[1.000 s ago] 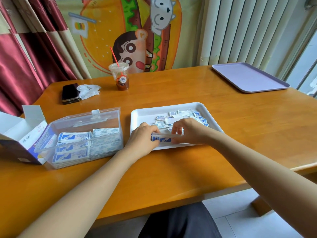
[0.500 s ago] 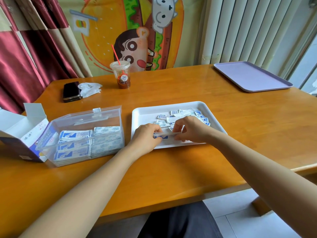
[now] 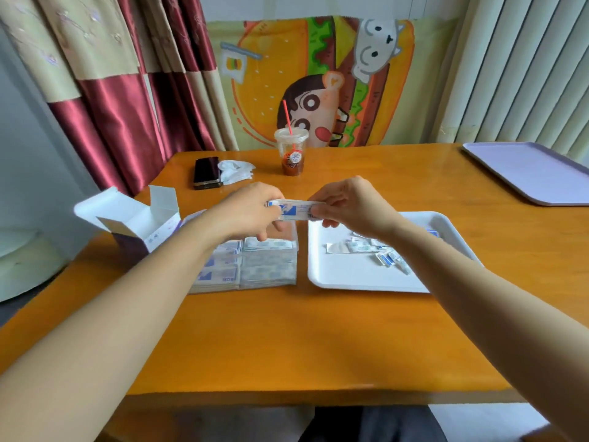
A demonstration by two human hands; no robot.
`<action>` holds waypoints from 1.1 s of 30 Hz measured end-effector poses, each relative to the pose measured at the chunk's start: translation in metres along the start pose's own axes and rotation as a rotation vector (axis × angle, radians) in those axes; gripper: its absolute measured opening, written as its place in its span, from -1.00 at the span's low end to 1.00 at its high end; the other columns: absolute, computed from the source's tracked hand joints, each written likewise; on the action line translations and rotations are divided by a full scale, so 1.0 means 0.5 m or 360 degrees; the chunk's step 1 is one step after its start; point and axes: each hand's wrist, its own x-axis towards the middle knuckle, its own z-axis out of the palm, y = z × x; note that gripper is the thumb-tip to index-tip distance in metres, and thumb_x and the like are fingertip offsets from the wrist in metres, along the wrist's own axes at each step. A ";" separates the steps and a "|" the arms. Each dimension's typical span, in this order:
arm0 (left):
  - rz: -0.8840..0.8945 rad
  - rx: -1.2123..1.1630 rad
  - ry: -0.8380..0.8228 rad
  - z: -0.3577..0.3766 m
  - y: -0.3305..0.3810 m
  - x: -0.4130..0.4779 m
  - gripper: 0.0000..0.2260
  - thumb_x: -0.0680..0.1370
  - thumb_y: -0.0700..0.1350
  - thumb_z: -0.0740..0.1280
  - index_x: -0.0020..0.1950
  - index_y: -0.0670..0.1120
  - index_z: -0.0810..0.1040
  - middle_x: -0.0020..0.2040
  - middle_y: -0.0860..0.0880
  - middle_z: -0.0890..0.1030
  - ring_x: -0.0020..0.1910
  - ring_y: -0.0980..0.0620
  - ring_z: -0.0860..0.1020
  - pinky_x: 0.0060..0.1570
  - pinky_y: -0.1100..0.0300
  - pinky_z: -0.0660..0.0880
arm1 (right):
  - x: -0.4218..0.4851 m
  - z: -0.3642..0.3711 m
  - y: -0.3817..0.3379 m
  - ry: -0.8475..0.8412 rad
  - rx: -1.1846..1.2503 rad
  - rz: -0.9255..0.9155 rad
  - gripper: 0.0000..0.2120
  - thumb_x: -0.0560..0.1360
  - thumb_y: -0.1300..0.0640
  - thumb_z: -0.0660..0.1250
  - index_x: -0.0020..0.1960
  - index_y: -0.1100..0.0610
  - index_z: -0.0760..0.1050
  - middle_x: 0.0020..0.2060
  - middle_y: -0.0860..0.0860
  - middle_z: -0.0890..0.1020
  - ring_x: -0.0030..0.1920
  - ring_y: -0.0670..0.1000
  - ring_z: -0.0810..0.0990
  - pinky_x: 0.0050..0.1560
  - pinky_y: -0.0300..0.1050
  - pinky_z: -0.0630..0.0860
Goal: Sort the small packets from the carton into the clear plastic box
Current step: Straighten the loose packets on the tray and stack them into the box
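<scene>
Left grip (image 3: 248, 212) and right grip (image 3: 353, 205) pinch a packet stack (image 3: 294, 210) by its ends. It hangs over the clear box (image 3: 271, 269).

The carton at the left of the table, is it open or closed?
Open. The carton has its flaps raised and its white inside shows. Whether packets remain in it cannot be told.
</scene>
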 end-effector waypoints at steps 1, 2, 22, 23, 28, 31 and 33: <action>-0.0020 -0.0008 0.0011 -0.013 -0.020 -0.009 -0.80 0.60 -0.22 0.13 0.02 -0.02 0.52 -0.16 0.07 0.67 -0.42 0.06 0.56 -0.32 0.18 0.46 | 0.017 0.019 -0.010 -0.0040 -0.0029 -0.0011 -0.84 0.50 0.20 0.39 0.06 0.18 0.64 -0.21 0.08 0.71 -0.32 0.05 0.64 -0.29 -0.20 0.57; -0.0036 -0.0008 0.0030 -0.024 -0.040 -0.016 -0.80 0.61 -0.23 0.12 0.04 -0.04 0.52 -0.16 0.06 0.67 -0.42 0.05 0.54 -0.31 0.18 0.46 | 0.033 0.038 -0.022 -0.0075 -0.0067 -0.0034 -0.81 0.50 0.17 0.39 0.10 0.15 0.63 -0.16 0.06 0.71 -0.30 -0.02 0.63 -0.27 -0.25 0.55; -0.0184 0.0271 0.0239 -0.064 -0.208 -0.078 -0.87 0.51 -0.15 0.40 0.03 0.00 0.65 -0.05 0.05 0.63 -0.08 0.11 0.53 -0.18 0.28 0.36 | 0.145 0.253 -0.140 -0.0947 -0.0330 0.0339 -0.75 0.49 0.27 0.29 0.08 0.07 0.65 -0.19 0.00 0.62 -0.27 -0.08 0.50 -0.32 -0.32 0.40; -0.0168 0.0289 0.0186 -0.062 -0.207 -0.076 -0.87 0.51 -0.15 0.40 0.02 0.00 0.67 -0.04 0.06 0.63 -0.07 0.10 0.54 -0.14 0.27 0.38 | 0.145 0.263 -0.143 -0.0991 -0.0371 0.0353 -0.74 0.50 0.25 0.27 0.10 0.07 0.65 -0.12 0.04 0.65 -0.21 -0.04 0.54 -0.24 -0.29 0.45; -0.0163 0.0451 -0.0085 -0.055 -0.206 -0.050 -0.85 0.51 -0.14 0.39 0.04 0.01 0.70 0.00 0.03 0.67 -0.02 0.03 0.57 -0.14 0.24 0.43 | 0.150 0.267 -0.140 -0.1018 -0.0340 0.0482 -0.79 0.50 0.17 0.30 0.07 0.15 0.66 -0.07 0.07 0.69 -0.13 -0.03 0.65 -0.13 -0.23 0.53; -0.0198 0.0522 -0.0237 -0.052 -0.200 -0.034 -0.82 0.53 -0.14 0.36 0.09 0.01 0.69 0.03 0.04 0.66 -0.04 0.04 0.57 -0.30 0.30 0.41 | 0.149 0.258 -0.128 -0.0921 -0.0256 0.0515 -0.83 0.47 0.16 0.36 0.02 0.14 0.67 -0.16 0.04 0.70 -0.30 -0.14 0.57 -0.29 -0.30 0.39; -0.0216 0.0580 -0.0386 -0.051 -0.196 -0.025 -0.78 0.56 -0.18 0.30 0.14 -0.02 0.67 0.06 0.02 0.65 -0.04 0.04 0.56 -0.32 0.32 0.41 | 0.145 0.257 -0.121 -0.0992 -0.0325 0.0540 -0.86 0.47 0.14 0.36 -0.05 0.14 0.67 -0.24 0.01 0.70 -0.31 -0.14 0.57 -0.28 -0.28 0.37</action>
